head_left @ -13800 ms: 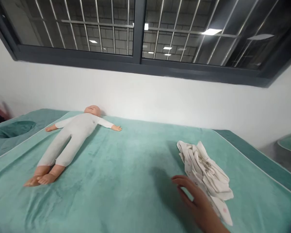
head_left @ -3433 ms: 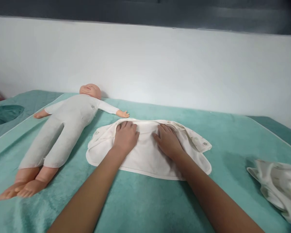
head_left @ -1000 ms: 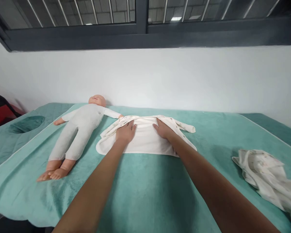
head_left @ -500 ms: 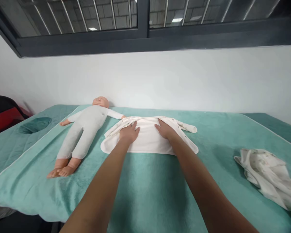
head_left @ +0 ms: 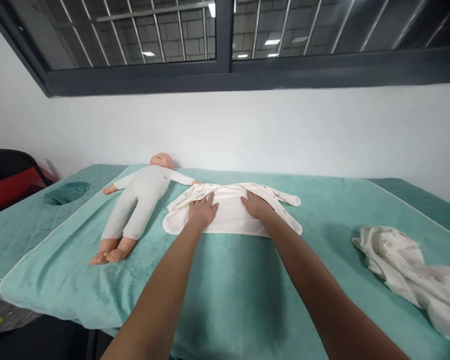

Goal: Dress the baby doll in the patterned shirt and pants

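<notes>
A small white baby jacket (head_left: 230,217) lies spread open in the middle of the bed, its printed front panels folded out to the sides and its sleeves pointing outward. My left hand (head_left: 203,211) rests on its left half with fingers spread, the fingertips at the edge of the printed panel. On the right half lies my right hand (head_left: 255,204), fingers also stretched out, partly against the folded panel. A baby doll (head_left: 144,192) in a pale suit lies on its back to the left, one hand touching or nearly touching the jacket's left sleeve.
A crumpled white printed cloth garment (head_left: 401,260) lies at the right. The teal cover (head_left: 232,280) spreads over a bed with a face hole (head_left: 67,193) at its left end. Behind are a white wall and a barred window (head_left: 225,70). A black and red chair back (head_left: 15,182) stands at far left.
The view has tilted up slightly and shifted, so the bed appears a little different. Both hands stay on the jacket, with the left hand's fingers a little more spread.
</notes>
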A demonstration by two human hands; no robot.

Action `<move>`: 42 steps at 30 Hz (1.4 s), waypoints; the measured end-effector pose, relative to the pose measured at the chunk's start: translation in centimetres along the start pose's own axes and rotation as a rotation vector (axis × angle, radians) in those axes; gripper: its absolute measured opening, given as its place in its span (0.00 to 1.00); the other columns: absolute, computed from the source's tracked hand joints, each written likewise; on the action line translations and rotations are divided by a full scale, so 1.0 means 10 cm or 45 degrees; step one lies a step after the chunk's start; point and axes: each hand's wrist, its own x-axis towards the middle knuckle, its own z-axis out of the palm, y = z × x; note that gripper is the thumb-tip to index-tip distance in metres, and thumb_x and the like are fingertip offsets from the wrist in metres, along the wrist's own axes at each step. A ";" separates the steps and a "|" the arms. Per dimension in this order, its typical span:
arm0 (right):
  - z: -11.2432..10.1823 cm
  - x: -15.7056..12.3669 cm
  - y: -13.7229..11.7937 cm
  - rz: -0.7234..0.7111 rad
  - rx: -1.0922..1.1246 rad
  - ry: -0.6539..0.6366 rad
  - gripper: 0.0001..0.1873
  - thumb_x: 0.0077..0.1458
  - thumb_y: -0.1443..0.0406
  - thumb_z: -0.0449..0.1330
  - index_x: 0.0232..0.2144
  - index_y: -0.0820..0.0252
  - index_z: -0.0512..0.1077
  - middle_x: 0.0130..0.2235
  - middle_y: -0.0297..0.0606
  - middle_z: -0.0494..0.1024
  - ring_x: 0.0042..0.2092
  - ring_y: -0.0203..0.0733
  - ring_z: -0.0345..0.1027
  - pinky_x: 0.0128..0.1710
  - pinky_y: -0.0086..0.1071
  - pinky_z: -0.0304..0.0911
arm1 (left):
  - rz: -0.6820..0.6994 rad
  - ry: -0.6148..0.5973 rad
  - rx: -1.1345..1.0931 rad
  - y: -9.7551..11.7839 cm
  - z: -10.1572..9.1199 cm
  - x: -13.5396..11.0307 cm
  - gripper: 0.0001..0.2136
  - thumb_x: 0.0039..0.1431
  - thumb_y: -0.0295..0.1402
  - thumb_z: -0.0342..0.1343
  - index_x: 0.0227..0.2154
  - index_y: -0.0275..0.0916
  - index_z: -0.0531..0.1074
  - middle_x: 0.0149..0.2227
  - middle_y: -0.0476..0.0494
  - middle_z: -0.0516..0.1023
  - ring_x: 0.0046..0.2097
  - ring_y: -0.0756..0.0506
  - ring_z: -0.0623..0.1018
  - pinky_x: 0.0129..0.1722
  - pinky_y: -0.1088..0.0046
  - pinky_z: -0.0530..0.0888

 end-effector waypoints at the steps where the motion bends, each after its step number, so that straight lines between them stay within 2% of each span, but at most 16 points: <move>1: -0.01 -0.03 -0.01 -0.009 -0.005 -0.007 0.36 0.66 0.52 0.39 0.66 0.72 0.50 0.69 0.52 0.48 0.69 0.55 0.39 0.67 0.50 0.35 | 0.007 -0.001 0.005 0.00 0.00 -0.05 0.30 0.66 0.49 0.33 0.68 0.44 0.48 0.68 0.37 0.56 0.67 0.35 0.56 0.63 0.49 0.55; 6: -0.04 -0.23 -0.03 -0.154 -0.036 -0.042 0.37 0.66 0.53 0.40 0.66 0.75 0.49 0.68 0.55 0.49 0.69 0.52 0.40 0.68 0.46 0.39 | 0.074 0.011 0.014 0.02 -0.01 -0.32 0.29 0.65 0.51 0.35 0.66 0.48 0.54 0.70 0.43 0.49 0.69 0.34 0.53 0.65 0.48 0.49; 10: -0.10 -0.62 0.02 -0.323 -0.061 -0.065 0.37 0.65 0.50 0.42 0.66 0.73 0.52 0.69 0.52 0.47 0.70 0.49 0.37 0.68 0.44 0.40 | 0.280 -0.027 -0.057 -0.12 -0.06 -0.62 0.30 0.65 0.53 0.35 0.65 0.47 0.56 0.70 0.46 0.47 0.70 0.37 0.47 0.67 0.50 0.44; 14: -0.19 -1.21 0.21 -0.595 0.002 -0.050 0.39 0.64 0.45 0.44 0.68 0.61 0.49 0.69 0.46 0.50 0.70 0.48 0.38 0.68 0.48 0.41 | 0.554 -0.058 -0.200 -0.44 -0.14 -0.99 0.28 0.64 0.54 0.42 0.64 0.50 0.58 0.69 0.49 0.52 0.70 0.42 0.50 0.68 0.55 0.46; 16: -0.25 -1.48 0.32 -0.645 0.052 -0.027 0.36 0.64 0.46 0.46 0.68 0.54 0.50 0.68 0.41 0.51 0.69 0.48 0.41 0.67 0.50 0.44 | 0.544 0.017 -0.249 -0.58 -0.16 -1.12 0.24 0.65 0.48 0.44 0.61 0.50 0.62 0.67 0.49 0.58 0.68 0.44 0.56 0.67 0.58 0.51; 19: -0.33 -1.73 0.42 -0.654 0.085 0.080 0.28 0.64 0.50 0.49 0.63 0.48 0.60 0.65 0.38 0.62 0.66 0.48 0.53 0.65 0.50 0.52 | 0.465 0.200 -0.261 -0.67 -0.15 -1.21 0.17 0.67 0.38 0.45 0.55 0.47 0.69 0.62 0.46 0.67 0.63 0.45 0.65 0.62 0.61 0.61; 22: -0.35 -1.78 0.42 -0.669 0.067 0.215 0.19 0.66 0.56 0.49 0.55 0.47 0.70 0.57 0.37 0.73 0.58 0.48 0.65 0.59 0.48 0.61 | 0.411 0.314 -0.188 -0.62 -0.13 -1.21 0.14 0.67 0.36 0.46 0.51 0.44 0.72 0.56 0.43 0.72 0.57 0.44 0.69 0.55 0.62 0.66; 25: -0.32 -1.71 0.38 -0.708 0.020 0.267 0.17 0.66 0.62 0.48 0.51 0.49 0.73 0.51 0.39 0.77 0.52 0.49 0.70 0.52 0.46 0.66 | 0.348 0.348 -0.052 -0.56 -0.13 -1.17 0.14 0.67 0.36 0.46 0.49 0.43 0.73 0.49 0.41 0.74 0.51 0.42 0.71 0.49 0.61 0.68; 29: -0.28 -1.58 0.35 -0.692 -0.026 0.291 0.16 0.63 0.67 0.48 0.46 0.54 0.74 0.45 0.43 0.76 0.47 0.49 0.70 0.46 0.44 0.67 | 0.363 0.311 0.112 -0.54 -0.15 -1.18 0.13 0.66 0.29 0.45 0.48 0.41 0.72 0.45 0.41 0.74 0.46 0.41 0.71 0.45 0.61 0.67; 32: -0.30 -1.56 0.33 -0.668 -0.021 0.311 0.14 0.61 0.68 0.49 0.42 0.55 0.74 0.43 0.43 0.75 0.45 0.49 0.69 0.44 0.42 0.67 | 0.411 0.308 0.135 -0.55 -0.15 -1.22 0.14 0.66 0.26 0.43 0.47 0.40 0.71 0.44 0.40 0.74 0.46 0.41 0.71 0.43 0.62 0.66; 36: -0.35 -1.62 0.29 -0.660 0.001 0.360 0.13 0.58 0.70 0.50 0.38 0.56 0.73 0.40 0.43 0.74 0.44 0.48 0.68 0.43 0.40 0.66 | 0.415 0.371 0.083 -0.53 -0.15 -1.28 0.16 0.70 0.32 0.37 0.43 0.39 0.72 0.38 0.41 0.76 0.42 0.42 0.73 0.42 0.62 0.66; 42: -0.34 -1.64 0.32 -0.655 0.034 0.296 0.12 0.55 0.71 0.51 0.37 0.56 0.72 0.40 0.42 0.74 0.43 0.46 0.68 0.42 0.38 0.65 | 0.406 0.412 -0.027 -0.51 -0.16 -1.31 0.16 0.69 0.37 0.40 0.31 0.39 0.71 0.31 0.45 0.75 0.35 0.44 0.73 0.35 0.67 0.65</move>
